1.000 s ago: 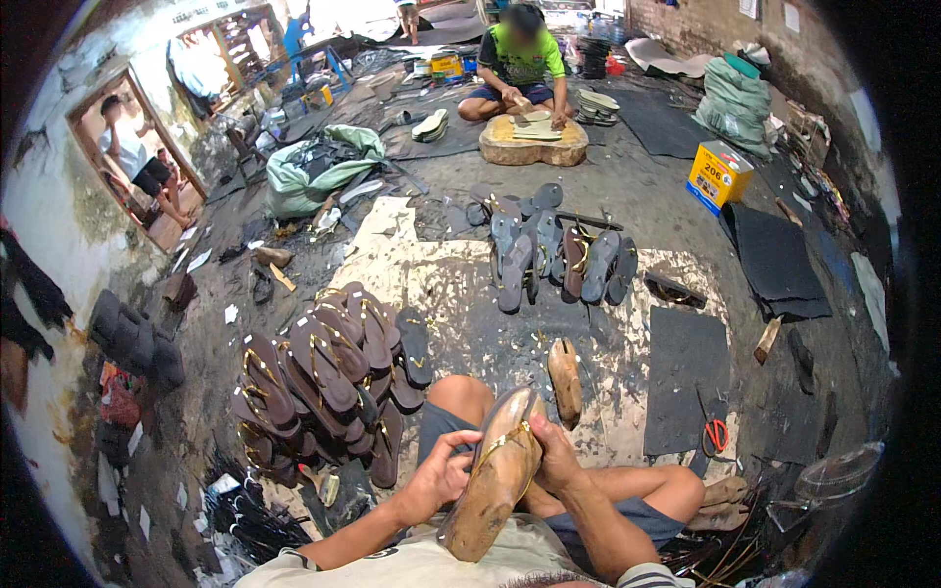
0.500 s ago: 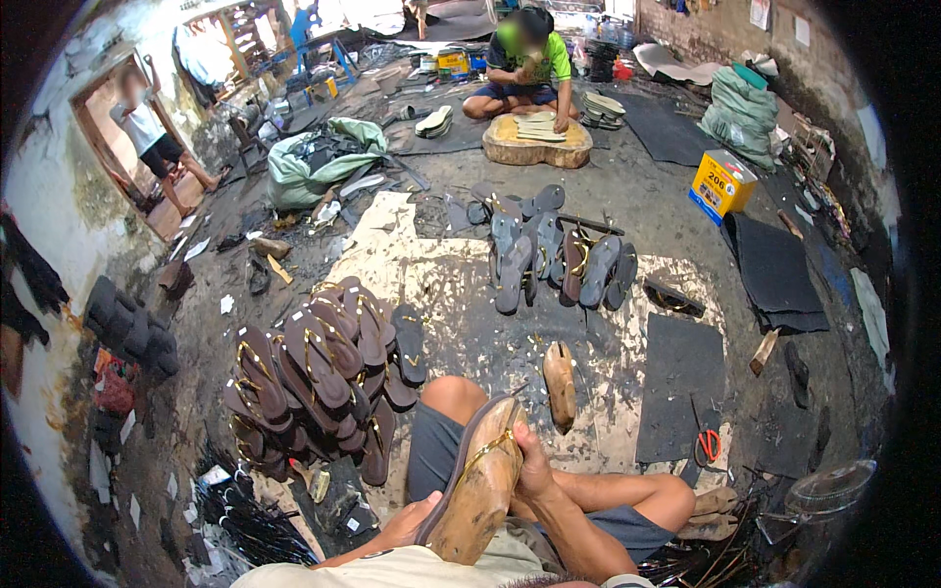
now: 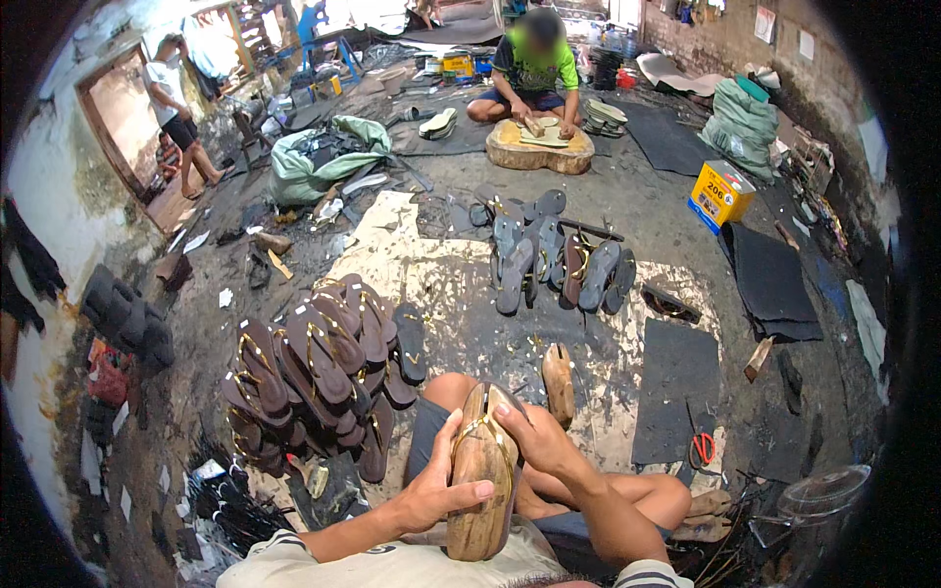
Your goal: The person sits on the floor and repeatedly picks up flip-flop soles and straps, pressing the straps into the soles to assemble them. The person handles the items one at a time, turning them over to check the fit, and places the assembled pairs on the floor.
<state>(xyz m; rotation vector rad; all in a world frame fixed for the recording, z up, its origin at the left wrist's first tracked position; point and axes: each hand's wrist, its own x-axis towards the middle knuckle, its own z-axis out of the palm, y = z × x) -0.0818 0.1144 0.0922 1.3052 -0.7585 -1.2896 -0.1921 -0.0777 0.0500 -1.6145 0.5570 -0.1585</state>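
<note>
One wooden foot block [image 3: 478, 529]: brown, streaked grain, rounded sides, narrow slot at the toe end. Thin shiny gold strap [image 3: 485, 421] forks across its upper face. Brown sandals [image 3: 319, 363] heaped left, flat black sheet [image 3: 676, 392] right; gap between holds a smaller-looking second block [image 3: 559, 382]. Foot block lies between both palms, before the pale shirt [image 3: 392, 566]: left hand [image 3: 431, 495] grasps its left edge, thumb across the face; right hand [image 3: 539, 441] grips near the toe, remaining fingertips hidden.
</note>
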